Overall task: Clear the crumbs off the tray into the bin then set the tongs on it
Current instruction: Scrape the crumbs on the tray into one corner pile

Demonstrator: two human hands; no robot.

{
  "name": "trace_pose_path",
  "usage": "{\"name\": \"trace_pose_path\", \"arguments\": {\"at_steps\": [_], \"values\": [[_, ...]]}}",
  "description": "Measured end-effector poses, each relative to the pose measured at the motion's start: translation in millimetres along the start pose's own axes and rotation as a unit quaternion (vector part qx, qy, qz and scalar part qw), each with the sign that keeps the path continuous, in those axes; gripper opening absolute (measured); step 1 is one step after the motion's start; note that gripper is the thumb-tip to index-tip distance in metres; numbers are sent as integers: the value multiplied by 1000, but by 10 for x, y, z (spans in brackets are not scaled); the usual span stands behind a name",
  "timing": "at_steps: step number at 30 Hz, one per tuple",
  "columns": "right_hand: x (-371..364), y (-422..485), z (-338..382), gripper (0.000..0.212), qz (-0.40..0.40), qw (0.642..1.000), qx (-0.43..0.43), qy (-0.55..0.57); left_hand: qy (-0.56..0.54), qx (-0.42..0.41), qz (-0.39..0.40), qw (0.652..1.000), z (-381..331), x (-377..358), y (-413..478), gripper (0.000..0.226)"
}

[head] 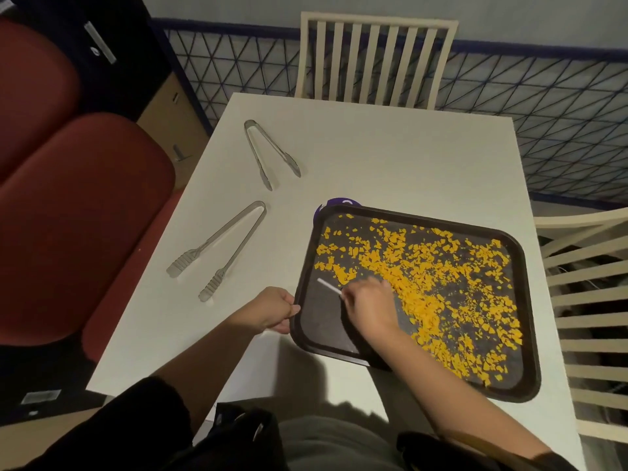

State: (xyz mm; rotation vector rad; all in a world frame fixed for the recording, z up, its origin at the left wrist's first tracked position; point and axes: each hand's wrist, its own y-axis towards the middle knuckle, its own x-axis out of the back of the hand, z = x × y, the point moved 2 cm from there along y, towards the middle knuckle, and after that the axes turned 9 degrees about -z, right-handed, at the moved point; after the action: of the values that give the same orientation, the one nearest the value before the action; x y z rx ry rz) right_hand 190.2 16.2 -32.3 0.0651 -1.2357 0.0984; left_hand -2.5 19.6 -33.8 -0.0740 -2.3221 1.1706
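Hands occupied: left hand [272,311] grips tray [424,219] edge, right hand [368,304] pinches white stick [328,286]; crumbs [424,266] uncleared, next needs sweeping them together.

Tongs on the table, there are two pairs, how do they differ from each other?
The far tongs look like shiny metal with slim tips; the near tongs look duller and greyish, with broad ribbed tips. The far tongs have their hinge at the far end and tips pointing toward the person; the near tongs point their tips toward the near left. Both lie open on the white table, left of the tray.
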Motion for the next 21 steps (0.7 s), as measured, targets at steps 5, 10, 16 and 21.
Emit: {"name": "trace_pose_path", "arguments": {"at_steps": [5,10,16,21], "values": [[131,222,-363,21,-36,995,-86,-27,43,-4,3,999,-1,12,59,12],[210,90,-427,17,-61,989,-131,26,65,-12,7,998,-36,18,62,11],[-33,-28,173,24,40,998,-26,35,66,-14,11,998,-39,30,75,13],[-52,233,219,23,1,998,-58,16,80,-24,13,996,-45,39,31,10]]}}
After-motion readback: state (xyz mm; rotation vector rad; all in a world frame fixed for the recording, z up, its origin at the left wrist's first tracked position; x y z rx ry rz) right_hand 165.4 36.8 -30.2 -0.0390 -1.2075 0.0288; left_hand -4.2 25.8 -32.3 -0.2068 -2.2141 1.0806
